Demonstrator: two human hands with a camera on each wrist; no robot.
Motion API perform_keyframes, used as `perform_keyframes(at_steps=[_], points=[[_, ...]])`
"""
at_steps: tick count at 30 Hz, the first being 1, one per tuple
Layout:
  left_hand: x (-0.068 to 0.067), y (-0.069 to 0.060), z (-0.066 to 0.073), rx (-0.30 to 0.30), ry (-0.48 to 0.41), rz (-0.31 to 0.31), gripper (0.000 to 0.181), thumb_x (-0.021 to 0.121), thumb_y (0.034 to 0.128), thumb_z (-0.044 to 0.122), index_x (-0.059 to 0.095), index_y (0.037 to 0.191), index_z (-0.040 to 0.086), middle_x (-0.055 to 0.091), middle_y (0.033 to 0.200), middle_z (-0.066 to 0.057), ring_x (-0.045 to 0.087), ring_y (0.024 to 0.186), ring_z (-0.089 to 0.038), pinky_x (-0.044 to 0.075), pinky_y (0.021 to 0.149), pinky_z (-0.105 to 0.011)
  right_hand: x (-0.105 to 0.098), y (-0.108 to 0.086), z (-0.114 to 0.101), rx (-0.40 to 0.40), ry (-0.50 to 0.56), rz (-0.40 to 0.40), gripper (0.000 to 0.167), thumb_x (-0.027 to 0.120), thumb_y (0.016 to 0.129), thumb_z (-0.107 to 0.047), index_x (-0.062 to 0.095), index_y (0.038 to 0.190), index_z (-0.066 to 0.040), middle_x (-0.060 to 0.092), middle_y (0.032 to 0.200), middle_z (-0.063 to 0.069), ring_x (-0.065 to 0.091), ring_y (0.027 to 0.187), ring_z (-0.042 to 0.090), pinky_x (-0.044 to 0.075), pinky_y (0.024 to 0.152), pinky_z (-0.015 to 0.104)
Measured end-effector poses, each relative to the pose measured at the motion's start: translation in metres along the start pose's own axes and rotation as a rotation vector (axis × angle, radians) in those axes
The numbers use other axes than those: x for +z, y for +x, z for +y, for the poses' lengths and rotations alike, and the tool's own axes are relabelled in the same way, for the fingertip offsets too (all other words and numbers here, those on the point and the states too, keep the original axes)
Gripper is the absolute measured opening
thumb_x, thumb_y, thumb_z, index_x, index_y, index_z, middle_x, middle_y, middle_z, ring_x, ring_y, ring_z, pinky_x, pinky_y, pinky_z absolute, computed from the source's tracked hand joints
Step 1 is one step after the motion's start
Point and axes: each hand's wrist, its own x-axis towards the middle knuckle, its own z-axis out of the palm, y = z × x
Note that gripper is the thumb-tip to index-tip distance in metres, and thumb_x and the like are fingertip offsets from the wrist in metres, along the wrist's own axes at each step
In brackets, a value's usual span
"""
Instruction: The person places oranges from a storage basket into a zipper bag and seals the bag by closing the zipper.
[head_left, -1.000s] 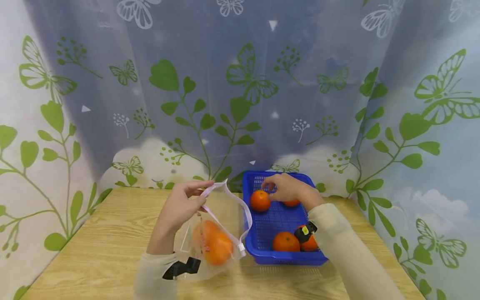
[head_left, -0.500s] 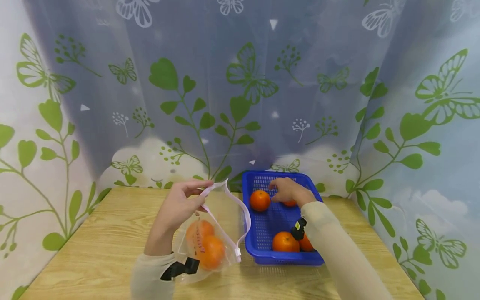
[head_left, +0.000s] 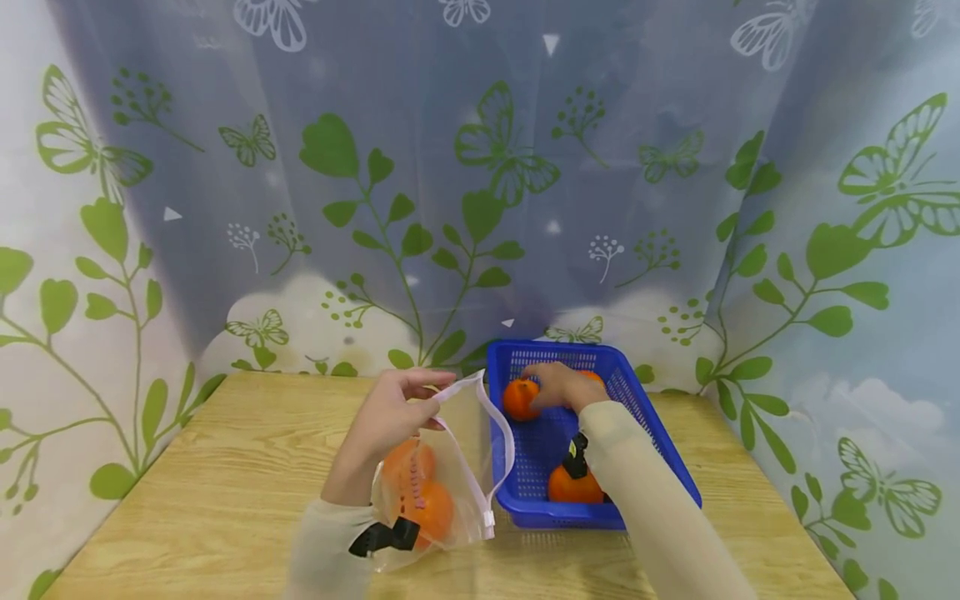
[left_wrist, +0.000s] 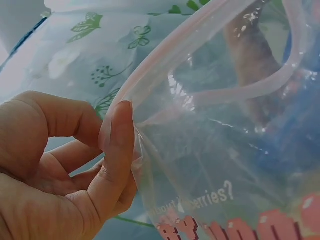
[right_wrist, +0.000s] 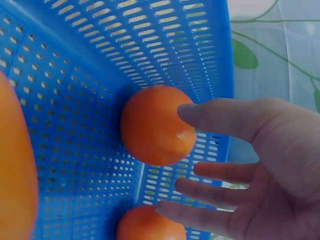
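In the head view, my left hand pinches the upper edge of a clear zip bag by its pale pink zip strip. The bag's mouth gapes toward the right, and two oranges show inside. The left wrist view has the bag's rim between thumb and forefinger. My right hand reaches into a blue plastic basket, beside an orange at its back left. In the right wrist view, the thumb overlaps that orange; the other fingers extend apart below it, not wrapped around it.
Another orange sits at the basket's back, partly behind my right hand. One more orange lies near the front, partly covered by the wrist strap. A wooden table carries everything, with a patterned curtain behind.
My left hand and the bag have shifted slightly right. My right hand drew back rightward from the back-left orange, then returned left to it. The right forearm has swung left, uncovering the basket's right side.
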Motion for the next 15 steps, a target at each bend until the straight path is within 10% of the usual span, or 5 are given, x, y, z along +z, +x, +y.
perform_keyframes(at_steps=[7, 15], points=[[0.006, 0.004, -0.004, 0.003, 0.016, -0.014, 0.025, 0.06, 0.0977, -0.003, 0.076, 0.116, -0.001, 0.068, 0.128, -0.021, 0.069, 0.09, -0.018, 0.064, 0.072, -0.03, 0.008, 0.009, -0.002, -0.059, -0.039, 0.013, 0.06, 0.077, 0.084, -0.012, 0.06, 0.141, -0.008, 0.062, 0.141, 0.019, 0.058, 0.128, 0.039, 0.049, 0.109, 0.053], [0.009, 0.002, -0.003, -0.01, 0.056, -0.007, 0.027, 0.057, 0.0984, -0.002, 0.074, 0.12, -0.005, 0.068, 0.129, -0.024, 0.07, 0.075, -0.016, 0.064, 0.071, -0.031, 0.027, 0.018, -0.003, -0.061, -0.048, 0.035, 0.063, 0.079, 0.082, -0.011, 0.058, 0.142, -0.006, 0.064, 0.135, 0.022, 0.06, 0.121, 0.04, 0.05, 0.108, 0.054]])
